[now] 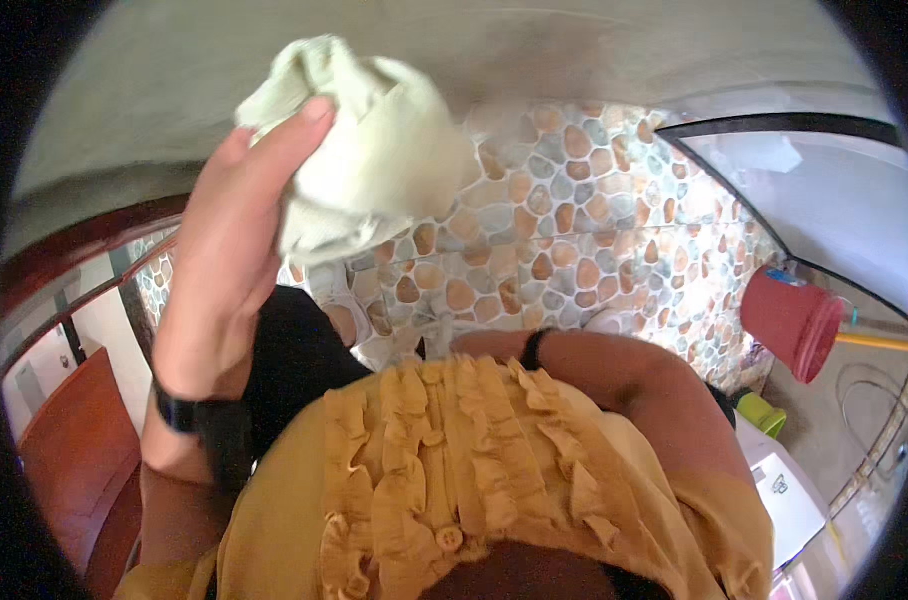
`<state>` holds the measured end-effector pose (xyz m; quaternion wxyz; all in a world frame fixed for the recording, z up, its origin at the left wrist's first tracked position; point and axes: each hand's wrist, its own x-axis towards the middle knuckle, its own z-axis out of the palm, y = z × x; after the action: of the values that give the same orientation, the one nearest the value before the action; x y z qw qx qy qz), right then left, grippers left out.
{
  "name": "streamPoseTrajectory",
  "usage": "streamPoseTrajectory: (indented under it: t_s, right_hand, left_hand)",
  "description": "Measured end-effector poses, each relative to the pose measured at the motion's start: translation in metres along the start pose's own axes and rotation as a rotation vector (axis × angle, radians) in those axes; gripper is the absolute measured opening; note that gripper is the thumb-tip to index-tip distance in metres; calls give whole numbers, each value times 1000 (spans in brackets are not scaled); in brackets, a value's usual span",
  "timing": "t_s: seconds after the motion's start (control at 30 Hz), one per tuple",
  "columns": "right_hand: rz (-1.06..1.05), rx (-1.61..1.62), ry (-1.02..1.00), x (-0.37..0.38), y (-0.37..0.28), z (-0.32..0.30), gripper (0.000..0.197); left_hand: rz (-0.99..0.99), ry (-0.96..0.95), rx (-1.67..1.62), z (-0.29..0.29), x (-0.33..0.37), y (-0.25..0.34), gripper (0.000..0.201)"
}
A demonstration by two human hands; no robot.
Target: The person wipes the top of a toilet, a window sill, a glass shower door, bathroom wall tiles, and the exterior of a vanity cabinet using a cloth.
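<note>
Raised in front of me at the upper left, my left hand (259, 165) grips a bunched, cream-white cloth (379, 145). The thumb presses on its near side, and the cloth's right edge is smeared by motion. A dark band circles that wrist. My right arm bends across my waist, with a black band at the wrist. Only a small part of my right hand (489, 345) shows past the band, low in front of my ruffled yellow top (444, 450). Its fingers are hidden, so whether it holds anything cannot be seen.
A grey wall (594, 50) runs along the far side. The floor (564, 215) has a pebble pattern. To the right are a dark-framed glass panel (834, 190), a red bucket (789, 320), a yellow-green container (761, 412) and a white appliance (779, 485). A brown wooden panel (84, 455) stands at left.
</note>
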<state>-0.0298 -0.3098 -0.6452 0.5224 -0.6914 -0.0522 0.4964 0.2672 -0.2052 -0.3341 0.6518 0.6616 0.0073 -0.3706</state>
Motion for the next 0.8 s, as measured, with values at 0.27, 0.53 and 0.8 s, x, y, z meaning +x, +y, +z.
streamPoseTrajectory:
  t_s: [0.27,0.53,0.8]
  right_hand:
    - [114,-591,285,-48,-143,-139,35]
    - [-555,-318,1024,-162,-322,-164,64]
    - [-186,-277,704,-168,-394,-196,47]
  left_hand:
    - [152,-79,-170,9,-36,-16,40]
    - [228,-122,-466,-3,-38,-13,37]
    - [332,-510,-603,-7,-29,-3,45]
